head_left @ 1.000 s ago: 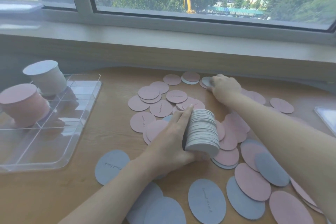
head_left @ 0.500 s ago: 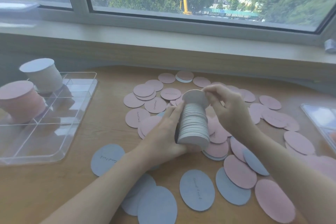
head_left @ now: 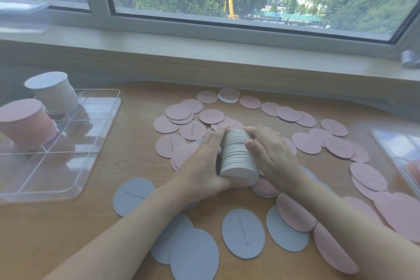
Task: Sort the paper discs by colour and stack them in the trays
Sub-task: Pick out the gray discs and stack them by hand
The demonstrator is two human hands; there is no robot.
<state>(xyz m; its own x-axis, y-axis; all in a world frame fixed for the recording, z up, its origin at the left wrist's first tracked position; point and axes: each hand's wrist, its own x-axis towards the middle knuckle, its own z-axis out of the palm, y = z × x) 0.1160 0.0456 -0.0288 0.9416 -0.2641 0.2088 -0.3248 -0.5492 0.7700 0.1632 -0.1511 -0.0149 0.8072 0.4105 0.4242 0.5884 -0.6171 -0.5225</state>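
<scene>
A thick stack of grey-blue discs lies on its side at the middle of the wooden table. My left hand cups it from the left and my right hand grips it from the right, thumb on its edge. Loose pink discs spread across the far and right side; loose blue discs lie near me. At the left a clear divided tray holds a pink stack and a grey-blue stack.
Another clear tray shows at the right edge. A window sill runs behind the table, with a small grey object at its right end. Bare wood lies between the left tray and the discs.
My right hand took a disc from the far side, brought it onto the stack's top, and now grips the stack's right side. My left hand kept holding the stack.
</scene>
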